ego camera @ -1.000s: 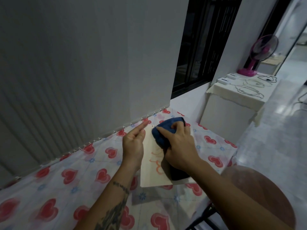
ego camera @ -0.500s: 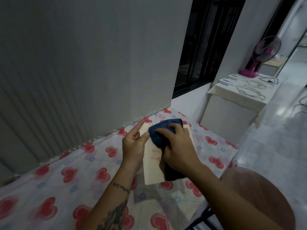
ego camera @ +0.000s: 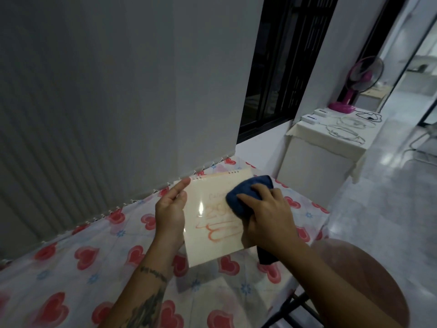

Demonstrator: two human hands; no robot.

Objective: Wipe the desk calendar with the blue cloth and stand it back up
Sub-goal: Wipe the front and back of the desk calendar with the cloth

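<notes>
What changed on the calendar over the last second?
The right hand slid the crumpled blue cloth from the top middle of the cream spiral-bound desk calendar toward its upper right, uncovering more orange print. Unchanged: the left hand rests on the calendar's left edge; it still lies on the heart-patterned tablecloth.

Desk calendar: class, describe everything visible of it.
The desk calendar is a cream, glossy card, face up over the heart-print tablecloth, with orange-red lettering, a glare spot and binding rings along its far edge. The left hand touches its left edge; the right hand presses the blue cloth onto its right side.
</notes>
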